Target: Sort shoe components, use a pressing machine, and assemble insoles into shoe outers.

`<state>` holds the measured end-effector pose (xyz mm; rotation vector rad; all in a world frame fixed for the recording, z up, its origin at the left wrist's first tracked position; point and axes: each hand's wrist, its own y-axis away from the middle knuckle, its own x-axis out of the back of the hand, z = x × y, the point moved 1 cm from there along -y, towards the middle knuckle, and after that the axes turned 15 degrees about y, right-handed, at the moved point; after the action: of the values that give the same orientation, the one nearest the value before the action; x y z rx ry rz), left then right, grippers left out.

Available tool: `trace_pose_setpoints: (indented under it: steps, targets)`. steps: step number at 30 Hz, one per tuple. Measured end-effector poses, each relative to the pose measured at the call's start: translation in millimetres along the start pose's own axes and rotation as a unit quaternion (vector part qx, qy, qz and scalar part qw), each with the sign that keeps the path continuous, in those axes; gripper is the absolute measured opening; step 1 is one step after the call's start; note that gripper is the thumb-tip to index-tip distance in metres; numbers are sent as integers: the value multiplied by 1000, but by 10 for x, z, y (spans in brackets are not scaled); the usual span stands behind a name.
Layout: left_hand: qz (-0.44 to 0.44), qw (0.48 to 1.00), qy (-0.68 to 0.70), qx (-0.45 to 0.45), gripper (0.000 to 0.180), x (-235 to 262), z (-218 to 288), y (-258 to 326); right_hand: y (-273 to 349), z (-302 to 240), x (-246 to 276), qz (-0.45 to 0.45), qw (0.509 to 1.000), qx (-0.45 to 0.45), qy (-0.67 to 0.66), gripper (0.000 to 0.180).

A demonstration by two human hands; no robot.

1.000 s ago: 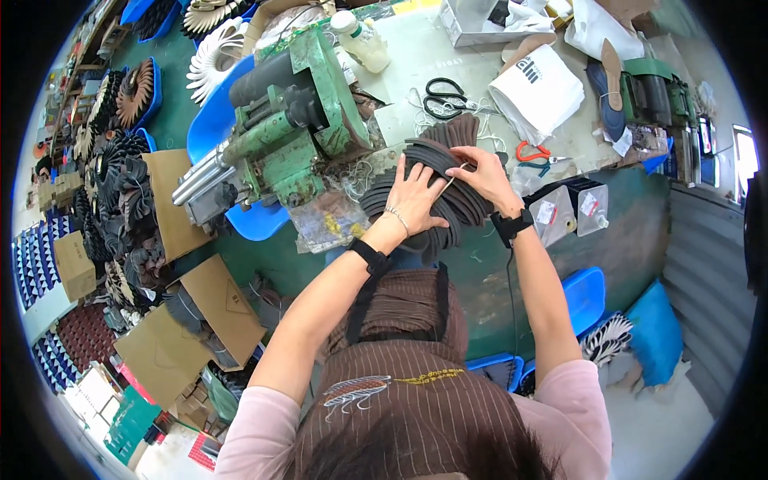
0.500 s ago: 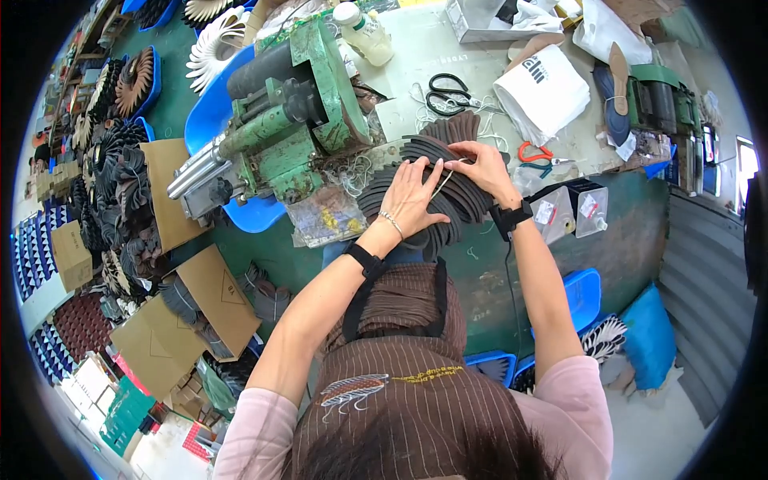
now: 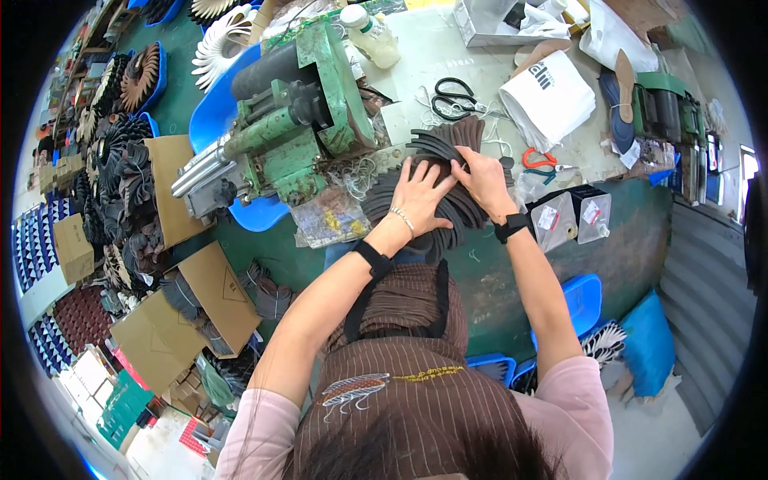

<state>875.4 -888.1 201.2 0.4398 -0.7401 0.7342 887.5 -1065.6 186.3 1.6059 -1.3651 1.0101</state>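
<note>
In front of me lies a fanned bundle of thin dark strips (image 3: pixel 384 192), grey and brown, which look like shoe soles. My left hand (image 3: pixel 420 202) rests on it palm down, fingers spread over the strips. At the bundle's far right side is my right hand (image 3: pixel 485 182), its thumb and forefinger bent together round the ends of a few dark grey strips (image 3: pixel 433 145). These strips stand slightly apart from the rest. Behind them fans a browner group of strips (image 3: pixel 468 132). Part of the bundle is hidden under both hands.
A green machine (image 3: pixel 340 96) with metal rollers stands left of the bundle. Black-handled scissors (image 3: pixel 454 98) and white string lie beyond it. Red-handled pliers (image 3: pixel 538 158) and a white bag (image 3: pixel 547 94) are to the right. A capped bottle (image 3: pixel 370 38) stands at the back.
My right hand has turned and its fingers have folded in. The pale string stretched beside it no longer shows. My left hand has spread wider, and several far strips now stand apart.
</note>
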Motion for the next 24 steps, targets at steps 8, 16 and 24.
trace_pose_setpoints:
  steps: [8,16,24]
  targets:
    - [-145,986,-82,-22,77,-71,62,-167,106,-6,75,207,977,-20,-56,26]
    - [-120,990,-53,-48,83,-30,63,-211,-442,417,1202,497,741,-296,-341,34]
    - [95,794,595,-85,132,1309,448,587,375,-1568,1389,244,957,44,-148,43]
